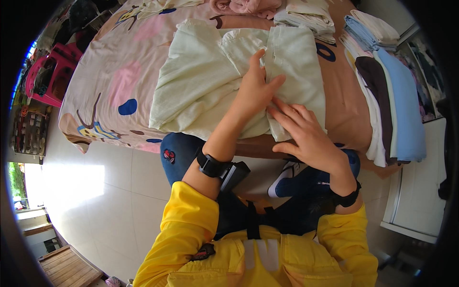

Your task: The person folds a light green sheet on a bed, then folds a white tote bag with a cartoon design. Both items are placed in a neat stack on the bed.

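Observation:
A pale green cloth garment [200, 82] lies spread and partly folded on the bed's edge in front of me, its right side turned over in a long straight strip. My left hand [260, 80] is over the middle of it, thumb and fingers apart, near the inner edge of that strip. Just to the right, my right hand [301, 131] rests with spread fingertips on the strip's lower part, its thumb pointing left near the bed's edge. Whether the left fingertips press on the cloth is hard to tell.
The patterned bed sheet [96, 71] stretches under the garment. Folded clothes [306, 16] and a pink cloth [245, 6] lie at the far side. Long folded garments [401, 107] hang over the right edge. A pink plastic chair [53, 75] stands left; a white cabinet [417, 179] is at right.

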Available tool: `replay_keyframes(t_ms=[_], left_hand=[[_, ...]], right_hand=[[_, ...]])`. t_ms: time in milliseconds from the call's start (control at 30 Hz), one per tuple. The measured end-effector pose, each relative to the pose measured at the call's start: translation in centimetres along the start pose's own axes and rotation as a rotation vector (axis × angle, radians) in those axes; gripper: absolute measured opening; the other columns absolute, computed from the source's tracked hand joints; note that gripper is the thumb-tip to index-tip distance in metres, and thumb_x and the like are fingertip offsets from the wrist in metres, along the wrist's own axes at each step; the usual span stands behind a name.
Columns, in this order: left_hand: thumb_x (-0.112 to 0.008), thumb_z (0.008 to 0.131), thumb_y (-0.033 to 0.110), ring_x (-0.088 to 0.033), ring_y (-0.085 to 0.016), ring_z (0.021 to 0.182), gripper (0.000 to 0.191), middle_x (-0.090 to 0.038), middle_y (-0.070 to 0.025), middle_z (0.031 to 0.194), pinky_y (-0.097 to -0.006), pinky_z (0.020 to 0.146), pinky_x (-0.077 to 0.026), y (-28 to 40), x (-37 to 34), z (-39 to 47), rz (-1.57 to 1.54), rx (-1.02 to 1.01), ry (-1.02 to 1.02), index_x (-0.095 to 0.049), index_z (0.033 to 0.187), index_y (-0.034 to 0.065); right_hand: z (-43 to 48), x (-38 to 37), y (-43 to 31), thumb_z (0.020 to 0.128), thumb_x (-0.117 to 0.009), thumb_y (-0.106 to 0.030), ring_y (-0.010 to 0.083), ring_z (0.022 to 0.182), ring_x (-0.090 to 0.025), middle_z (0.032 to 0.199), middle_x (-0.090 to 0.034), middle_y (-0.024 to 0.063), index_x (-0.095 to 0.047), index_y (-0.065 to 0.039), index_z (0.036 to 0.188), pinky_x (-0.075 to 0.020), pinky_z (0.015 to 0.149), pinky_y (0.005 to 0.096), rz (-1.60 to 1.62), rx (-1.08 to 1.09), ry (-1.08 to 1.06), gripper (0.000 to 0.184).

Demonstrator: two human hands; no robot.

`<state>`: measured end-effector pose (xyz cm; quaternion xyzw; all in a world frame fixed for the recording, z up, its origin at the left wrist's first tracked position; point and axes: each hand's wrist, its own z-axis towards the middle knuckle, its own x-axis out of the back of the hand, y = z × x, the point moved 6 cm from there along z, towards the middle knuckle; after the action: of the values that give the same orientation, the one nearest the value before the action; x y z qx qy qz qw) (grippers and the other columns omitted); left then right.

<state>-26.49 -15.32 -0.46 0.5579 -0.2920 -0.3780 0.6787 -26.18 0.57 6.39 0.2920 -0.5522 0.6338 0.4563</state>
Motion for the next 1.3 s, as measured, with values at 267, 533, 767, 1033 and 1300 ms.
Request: replay_keyframes(t_ms=[267, 533, 767, 1033, 1300], left_hand=[[-0.070, 0.087, 0.012, -0.067, -0.030, 0.094, 0.064, -0.068, -0.0193, 0.103, -0.0409, 0.091, -0.050, 2.0, -1.1, -1.6, 0.481, -0.332, 0.137, -0.037, 0.140, -0.0050], [-0.071, 0.088, 0.021, -0.060, -0.030, 0.111, 0.043, -0.067, -0.0119, 0.113, -0.0485, 0.109, -0.036, 4.6, -2.8, -3.2, 0.692, -0.538, -0.077, -0.057, 0.126, 0.0068], [-0.075, 0.076, 0.012, -0.056, -0.031, 0.118, 0.045, -0.066, -0.0077, 0.120, -0.0441, 0.103, -0.041, 6.2, 3.4, -2.8, 0.865, -0.596, 0.183, -0.064, 0.119, 0.0115], [-0.060, 0.072, -0.006, -0.058, -0.028, 0.110, 0.041, -0.067, -0.0028, 0.111, -0.0408, 0.094, -0.043, 4.5, 5.0, -2.1, 1.057, -0.517, 0.320, -0.065, 0.109, 0.0127], [-0.062, 0.069, -0.006, -0.058, -0.028, 0.103, 0.039, -0.068, 0.0009, 0.107, -0.0404, 0.087, -0.042, 4.9, 7.0, -2.5, 1.144, -0.450, 0.524, -0.068, 0.102, 0.0140]], right_hand=[[5.3, 6.7, 5.7, 0.100, -0.062, -0.027, 0.0154, 0.078, -0.067, 0.094, -0.067, 0.0102, -0.063, 0.002, 0.121, -0.0533, 0.068, 0.0261, -0.040, -0.327, 0.172, 0.036], [13.2, 2.9, 13.7, 0.088, -0.066, -0.046, 0.0298, 0.083, -0.072, 0.090, -0.069, 0.0206, -0.063, 0.007, 0.112, -0.0578, 0.068, 0.0397, -0.289, -0.680, -0.124, 0.058], [12.5, 3.4, 17.9, 0.086, -0.061, -0.030, 0.0365, 0.086, -0.073, 0.102, -0.071, 0.0271, -0.066, 0.011, 0.109, -0.0614, 0.062, 0.0443, -0.206, -0.614, 0.030, 0.048], [11.3, 2.5, 18.2, 0.079, -0.068, -0.024, 0.0341, 0.087, -0.071, 0.101, -0.069, 0.0249, -0.059, 0.006, 0.116, -0.0576, 0.073, 0.0413, -0.093, -0.643, 0.057, 0.049], [10.7, 2.4, 20.3, 0.077, -0.070, -0.021, 0.0383, 0.096, -0.070, 0.102, -0.070, 0.0279, -0.065, 0.007, 0.111, -0.0537, 0.084, 0.0409, -0.103, -0.585, 0.220, 0.045]])
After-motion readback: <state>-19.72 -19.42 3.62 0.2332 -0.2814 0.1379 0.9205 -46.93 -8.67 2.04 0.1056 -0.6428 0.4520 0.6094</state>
